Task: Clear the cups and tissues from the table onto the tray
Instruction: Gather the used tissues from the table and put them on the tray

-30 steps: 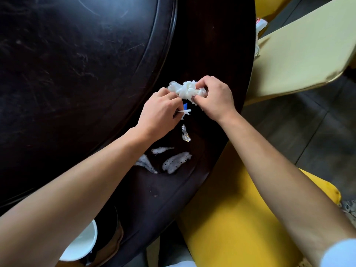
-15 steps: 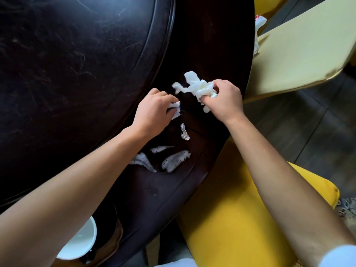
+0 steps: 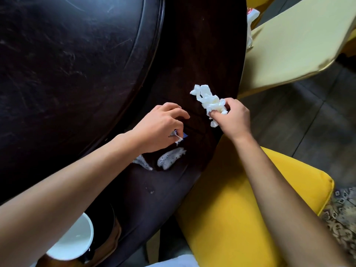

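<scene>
My right hand point(image 3: 234, 117) is closed around a crumpled white tissue point(image 3: 209, 100), lifted a little above the dark round table point(image 3: 202, 54) near its right edge. My left hand point(image 3: 159, 128) is lower and to the left, its fingers pinching a small white and blue scrap point(image 3: 178, 136) against the table. Two wet, speckled tissue pieces point(image 3: 171, 158) lie flat on the table just below my left hand. A white cup point(image 3: 74, 239) shows at the bottom left, partly hidden by my left forearm. I cannot see the tray clearly.
A raised dark turntable point(image 3: 77, 54) fills the table's upper left. A yellow chair seat point(image 3: 240, 209) sits below the table edge at right, and a pale yellow chair point(image 3: 298, 39) stands at the upper right. A white wrapper point(image 3: 251, 16) lies by the table's far edge.
My hands have drawn apart. The right hand carried the crumpled tissue rightward and up. The left hand slid down onto the small scrap, covering the clear bit that lay there.
</scene>
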